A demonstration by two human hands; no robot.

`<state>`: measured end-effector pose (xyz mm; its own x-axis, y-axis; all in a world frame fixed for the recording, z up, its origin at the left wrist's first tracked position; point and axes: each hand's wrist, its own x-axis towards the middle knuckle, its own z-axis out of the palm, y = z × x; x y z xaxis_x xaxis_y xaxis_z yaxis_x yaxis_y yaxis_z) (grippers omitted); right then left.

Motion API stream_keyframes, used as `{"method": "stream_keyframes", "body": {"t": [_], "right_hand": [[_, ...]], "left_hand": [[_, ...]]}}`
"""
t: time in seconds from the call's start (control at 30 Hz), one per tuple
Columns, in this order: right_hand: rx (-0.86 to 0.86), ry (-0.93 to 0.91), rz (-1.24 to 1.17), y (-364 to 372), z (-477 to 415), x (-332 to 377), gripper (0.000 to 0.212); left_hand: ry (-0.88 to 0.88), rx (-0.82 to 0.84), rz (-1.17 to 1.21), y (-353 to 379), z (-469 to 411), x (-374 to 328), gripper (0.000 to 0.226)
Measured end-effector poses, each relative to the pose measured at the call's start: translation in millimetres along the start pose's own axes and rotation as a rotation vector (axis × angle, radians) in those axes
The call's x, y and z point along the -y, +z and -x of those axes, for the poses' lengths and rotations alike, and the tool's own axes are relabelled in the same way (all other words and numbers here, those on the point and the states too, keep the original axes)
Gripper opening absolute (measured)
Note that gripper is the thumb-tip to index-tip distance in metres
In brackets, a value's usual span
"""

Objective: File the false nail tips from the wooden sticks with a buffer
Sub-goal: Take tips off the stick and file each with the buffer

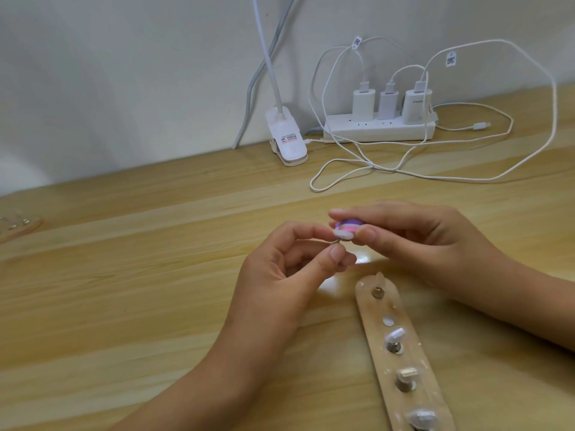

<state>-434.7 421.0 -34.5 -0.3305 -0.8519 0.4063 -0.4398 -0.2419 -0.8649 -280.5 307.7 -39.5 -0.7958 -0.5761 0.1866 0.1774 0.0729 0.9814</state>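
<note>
Nail tips [394,334] stand in a row on the wooden stick [378,362], which lies on the desk [124,275] close to me on my right side. Each one sits on a small peg. One spot on the stick shows only a white dot, so I think its tip is the one I am working on.

A bit farther out, my hands meet above the desk. My left hand [273,275] pinches the little peg under a white tip [343,235] between thumb and first finger. Its other fingers are curled in. My right hand [420,237] pinches the buffer [350,224], a small purple and pink block, with the thumb below and fingers on top. The buffer touches the top edge of the white tip.

So I am in the filing step, on one tip, and more wait on the stick. Next I think I need short, soft rubs with the buffer while my left hand holds the tip steady. Then the tip should go back in its empty spot, and I take another.

Far to my left on the desk lies a second stick [18,227]. At the back, by the wall, are a white lamp clip [287,141], a power strip [378,129] with three chargers [387,101], and long white cables [371,165].
</note>
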Motion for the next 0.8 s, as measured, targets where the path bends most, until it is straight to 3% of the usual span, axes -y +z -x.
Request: {"method": "stream_keyframes", "body": {"t": [0.13, 0.3, 0.43, 0.8], "right_hand": [[-0.045, -0.062, -0.075, 0.0, 2.5, 3.1, 0.029], [-0.040, -0.003, -0.073, 0.2, 0.9, 1.4, 0.027], [-0.029, -0.051, 0.072, 0.6, 1.3, 2.6, 0.023], [-0.030, -0.080, 0.125, 0.9, 0.7, 1.8, 0.024]], "left_hand": [[-0.009, -0.008, 0.015, -0.6, -0.6, 0.3, 0.009], [-0.001, -0.013, 0.015, 0.0, -0.8, 0.3, 0.007], [0.000, -0.008, -0.011, 0.2, -0.7, 0.5, 0.007], [-0.001, -0.032, 0.011, 0.0, -0.3, 0.0, 0.010]]}}
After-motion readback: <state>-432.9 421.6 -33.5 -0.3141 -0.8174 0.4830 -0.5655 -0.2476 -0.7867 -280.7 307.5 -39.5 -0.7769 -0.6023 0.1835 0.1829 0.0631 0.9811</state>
